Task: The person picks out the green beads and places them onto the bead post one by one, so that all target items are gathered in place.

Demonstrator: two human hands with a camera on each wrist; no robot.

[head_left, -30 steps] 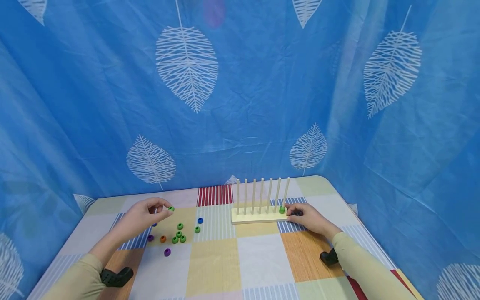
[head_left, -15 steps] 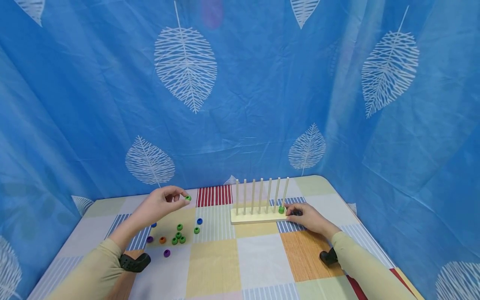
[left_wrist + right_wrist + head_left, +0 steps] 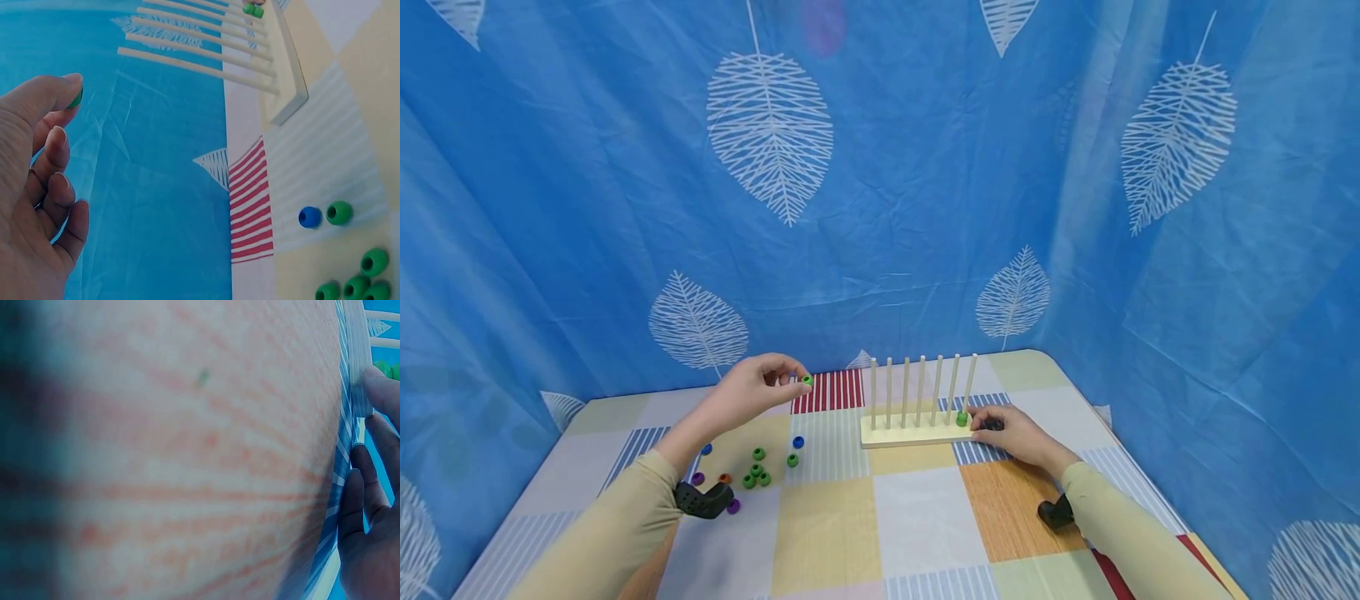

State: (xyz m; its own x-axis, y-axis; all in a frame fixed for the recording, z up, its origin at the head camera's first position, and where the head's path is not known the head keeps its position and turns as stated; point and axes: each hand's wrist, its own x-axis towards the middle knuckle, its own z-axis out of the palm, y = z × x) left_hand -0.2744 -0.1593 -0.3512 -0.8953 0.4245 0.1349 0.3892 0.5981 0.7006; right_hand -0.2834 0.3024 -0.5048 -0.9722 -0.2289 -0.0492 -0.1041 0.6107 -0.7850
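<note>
Between thumb and index finger, my left hand [image 3: 754,392] pinches a green bead [image 3: 807,380] above the table, left of the wooden peg board [image 3: 883,437]. In the left wrist view just a sliver of that green bead [image 3: 77,99] shows behind the thumb. Several upright pegs stand in a row on the board. Green beads [image 3: 962,418] sit low on the rightmost peg. My right hand [image 3: 1018,435] grips the board's right end, its thumb on the edge of the base [image 3: 360,369] in the right wrist view.
Left of the board lie loose beads: several green ones [image 3: 756,470], a blue one [image 3: 798,442], another blue bead [image 3: 706,448], an orange bead [image 3: 724,478] and purple ones [image 3: 733,506]. A patchwork cloth [image 3: 827,533] covers the table. Blue curtains [image 3: 880,167] hang behind and at the sides.
My left hand has moved right and away from me with the green bead, from above the loose beads toward the board. The right hand and the board have stayed in place.
</note>
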